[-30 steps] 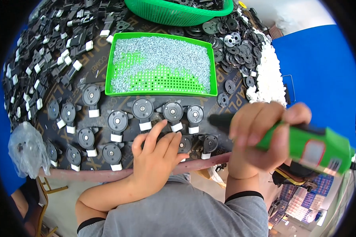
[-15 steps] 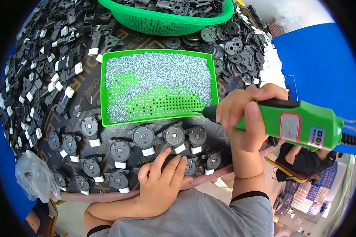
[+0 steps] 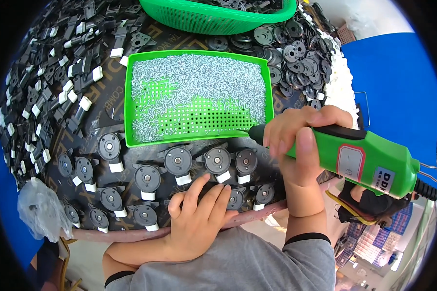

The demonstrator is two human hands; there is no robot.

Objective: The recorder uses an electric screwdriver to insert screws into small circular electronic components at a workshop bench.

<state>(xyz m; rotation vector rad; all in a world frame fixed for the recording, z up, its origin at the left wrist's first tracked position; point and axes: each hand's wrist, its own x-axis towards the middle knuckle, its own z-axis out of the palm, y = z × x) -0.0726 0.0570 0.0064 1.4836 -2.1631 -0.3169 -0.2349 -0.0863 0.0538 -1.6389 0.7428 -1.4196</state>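
Observation:
My right hand [image 3: 298,140] is wrapped around a green electric screwdriver [image 3: 366,162], its thumb lying along the body. The thin bit of the tool points left, over the near right corner of a green perforated tray [image 3: 199,140]. Small silvery screws [image 3: 199,72] fill the tray's far part, while its near middle shows bare holes. My left hand [image 3: 196,220] lies palm down with fingers stretched out, at the front edge among the round black assemblies. Its fingertips are just below a black disc assembly with a white tab [image 3: 217,160]; the hand partly hides another round assembly [image 3: 235,199].
Several similar disc assemblies [image 3: 147,178] stand in loose rows before the tray. Black parts with white ends [image 3: 75,72] are heaped at left, black discs [image 3: 301,60] at right. A green basket [image 3: 218,22] is at the back, a clear plastic bag [image 3: 41,208] at front left.
The tray, basket and far parts appear slightly higher in the picture. My right hand still grips the screwdriver, whose rear end has tilted a little lower. My left hand stays almost in place.

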